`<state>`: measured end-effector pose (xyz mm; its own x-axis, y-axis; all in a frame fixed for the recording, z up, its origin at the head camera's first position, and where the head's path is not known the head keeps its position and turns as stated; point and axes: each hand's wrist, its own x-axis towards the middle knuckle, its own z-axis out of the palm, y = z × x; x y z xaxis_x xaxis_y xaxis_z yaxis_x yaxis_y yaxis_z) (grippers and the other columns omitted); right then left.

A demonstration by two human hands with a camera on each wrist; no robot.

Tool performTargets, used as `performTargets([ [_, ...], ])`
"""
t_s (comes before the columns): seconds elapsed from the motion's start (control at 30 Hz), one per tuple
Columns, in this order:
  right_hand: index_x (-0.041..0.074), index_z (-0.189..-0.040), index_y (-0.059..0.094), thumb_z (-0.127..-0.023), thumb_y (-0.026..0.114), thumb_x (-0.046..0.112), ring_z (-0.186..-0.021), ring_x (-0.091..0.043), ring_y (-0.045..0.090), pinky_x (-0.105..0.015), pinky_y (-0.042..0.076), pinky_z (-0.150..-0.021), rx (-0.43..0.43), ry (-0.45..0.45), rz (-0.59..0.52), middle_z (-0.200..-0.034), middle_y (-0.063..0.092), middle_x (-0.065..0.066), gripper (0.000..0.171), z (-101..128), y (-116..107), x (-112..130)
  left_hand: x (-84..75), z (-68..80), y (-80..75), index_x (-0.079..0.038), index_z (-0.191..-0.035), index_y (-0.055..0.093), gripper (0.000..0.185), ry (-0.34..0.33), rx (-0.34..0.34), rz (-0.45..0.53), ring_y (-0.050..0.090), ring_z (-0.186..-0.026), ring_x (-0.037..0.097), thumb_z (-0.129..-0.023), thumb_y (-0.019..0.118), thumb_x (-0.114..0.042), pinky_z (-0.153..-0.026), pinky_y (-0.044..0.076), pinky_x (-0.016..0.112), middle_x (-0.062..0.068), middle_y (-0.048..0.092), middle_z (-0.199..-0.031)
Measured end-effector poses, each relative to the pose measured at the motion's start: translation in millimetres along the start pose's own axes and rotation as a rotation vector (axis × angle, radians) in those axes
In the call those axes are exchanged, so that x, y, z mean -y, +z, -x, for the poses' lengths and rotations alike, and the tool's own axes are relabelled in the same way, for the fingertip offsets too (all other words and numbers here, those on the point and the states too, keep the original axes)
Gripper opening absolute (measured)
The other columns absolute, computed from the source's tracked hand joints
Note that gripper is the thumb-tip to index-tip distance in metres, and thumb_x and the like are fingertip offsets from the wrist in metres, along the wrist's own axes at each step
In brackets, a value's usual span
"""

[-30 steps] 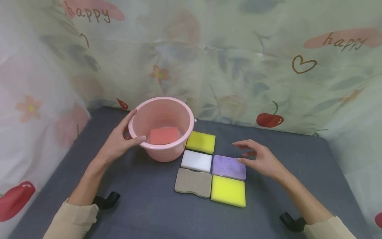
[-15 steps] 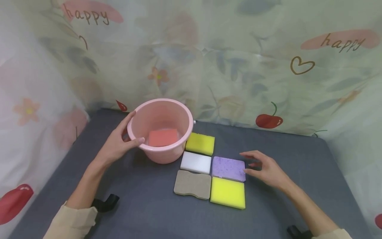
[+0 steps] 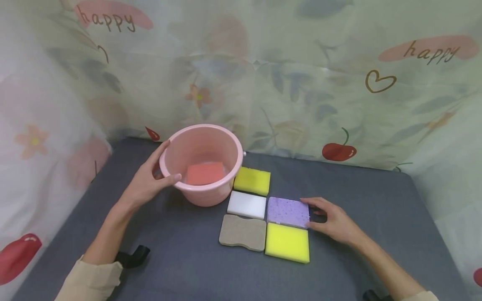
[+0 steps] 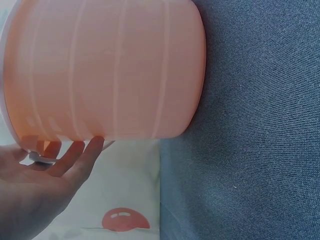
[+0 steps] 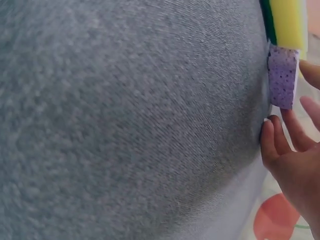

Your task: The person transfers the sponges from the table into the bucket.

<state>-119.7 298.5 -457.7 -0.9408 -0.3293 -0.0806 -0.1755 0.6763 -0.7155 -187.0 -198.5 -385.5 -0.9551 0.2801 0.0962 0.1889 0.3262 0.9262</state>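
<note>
My left hand (image 3: 144,184) holds the pink bucket (image 3: 205,194) at its left side, thumb over the rim and the other fingers along the outer wall (image 4: 115,70). An orange-red sponge (image 3: 205,173) lies on the bucket's bottom. My right hand (image 3: 335,219) is at the right end of a purple speckled sponge (image 3: 288,212), forefinger at its far corner and thumb at its near corner. In the right wrist view the thumb and fingertips pinch opposite edges of the purple sponge (image 5: 282,77), which lies on the table.
Beside the purple sponge lie a white sponge (image 3: 246,205), a grey-brown wavy-edged sponge (image 3: 242,233) and a bright yellow sponge (image 3: 287,243). Another yellow sponge (image 3: 252,180) sits close against the bucket. Dark cloth covers the table (image 3: 180,267); a patterned curtain (image 3: 286,83) stands behind.
My right hand has come down and forward onto the purple sponge's right end, its thumb and fingers closing in on the edges. The left hand and bucket have stayed in place.
</note>
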Motion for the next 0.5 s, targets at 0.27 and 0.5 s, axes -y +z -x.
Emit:
performTargets([
  [0.27, 0.013, -0.143, 0.055, -0.081, 0.083, 0.026, -0.123, -0.03, 0.051, -0.054, 0.045, -0.101, 0.013, 0.05, 0.068, -0.138, 0.055, -0.009, 0.069, 0.8, 5.8, 1.1, 1.3, 0.3, -0.8, -0.028, -0.16, 0.017, 0.094, -0.005, -0.005, 0.007, 0.034, -0.138, 0.033, -0.088, 0.075, -0.011, -0.086, 0.046, 0.01, 0.008, 0.02, -0.163],
  [0.5, 0.011, -0.144, 0.053, -0.081, 0.083, 0.027, -0.123, -0.034, 0.049, -0.059, 0.042, -0.101, 0.016, 0.036, 0.113, -0.138, 0.054, -0.013, 0.072, -4.4, 5.2, 2.2, 1.5, -1.1, 0.5, -0.027, -0.16, 0.019, 0.092, 0.004, -0.009, 0.014, 0.037, -0.135, 0.032, -0.088, 0.074, -0.011, -0.085, 0.048, 0.012, 0.009, 0.022, -0.161],
])
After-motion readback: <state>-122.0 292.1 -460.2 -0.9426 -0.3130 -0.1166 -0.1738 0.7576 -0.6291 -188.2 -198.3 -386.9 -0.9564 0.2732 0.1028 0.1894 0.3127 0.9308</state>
